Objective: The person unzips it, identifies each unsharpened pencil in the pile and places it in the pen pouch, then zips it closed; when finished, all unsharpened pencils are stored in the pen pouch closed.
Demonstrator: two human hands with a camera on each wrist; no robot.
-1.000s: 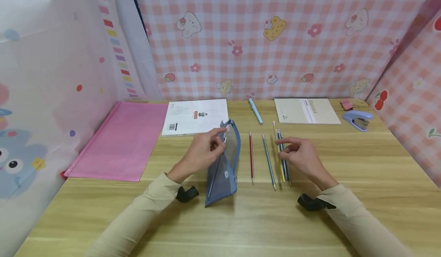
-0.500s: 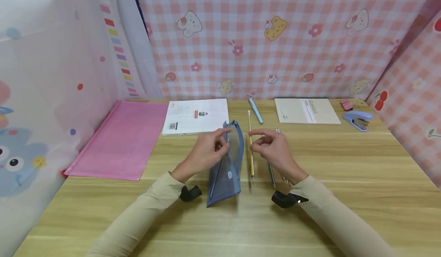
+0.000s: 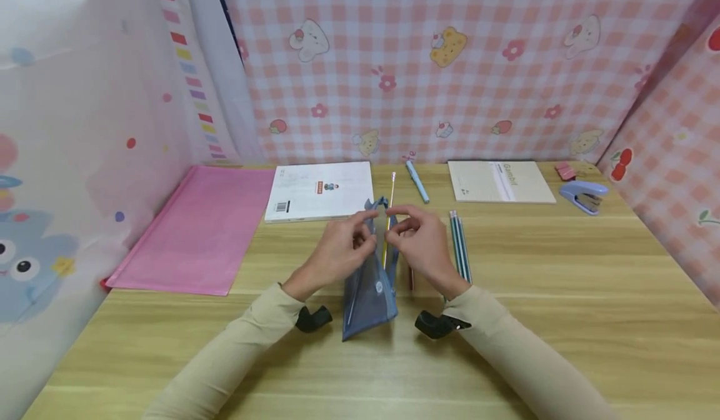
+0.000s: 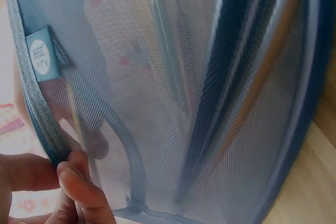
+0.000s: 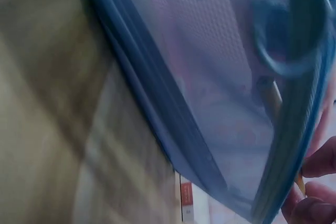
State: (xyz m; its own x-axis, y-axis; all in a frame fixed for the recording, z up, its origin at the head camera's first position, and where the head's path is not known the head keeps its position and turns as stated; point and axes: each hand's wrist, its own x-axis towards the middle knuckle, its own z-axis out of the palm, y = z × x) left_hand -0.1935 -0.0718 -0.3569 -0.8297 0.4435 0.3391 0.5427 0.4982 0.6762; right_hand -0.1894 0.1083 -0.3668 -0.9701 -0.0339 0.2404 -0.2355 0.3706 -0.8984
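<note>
My left hand [image 3: 337, 251] pinches the top edge of a blue mesh pencil case [image 3: 368, 304], which stands on its side edge with its mouth facing right. In my right hand [image 3: 422, 242] a yellow pencil [image 3: 391, 198] is pinched, lower end in the case's mouth, eraser end up. Through the mesh in the right wrist view, the pencil's end [image 5: 272, 98] shows inside the case. An orange-brown stick-shaped thing [image 4: 262, 72] lies inside in the left wrist view. Right of the case lie a red pencil [image 3: 412, 279], partly hidden by my right hand, and several dark green striped pencils [image 3: 461, 245].
A pink folder [image 3: 197, 232] lies at left, beside a white book [image 3: 320, 189]. Along the back are a light blue pen [image 3: 417, 182], a notepad [image 3: 500, 182], a pink clip [image 3: 565, 170] and a purple stapler [image 3: 584, 195]. Patterned cloth stands around the table.
My right hand has lifted the yellow pencil from beside the green ones, carried it left and brought its lower end into the case's mouth. My left hand and the case have shifted slightly right.
</note>
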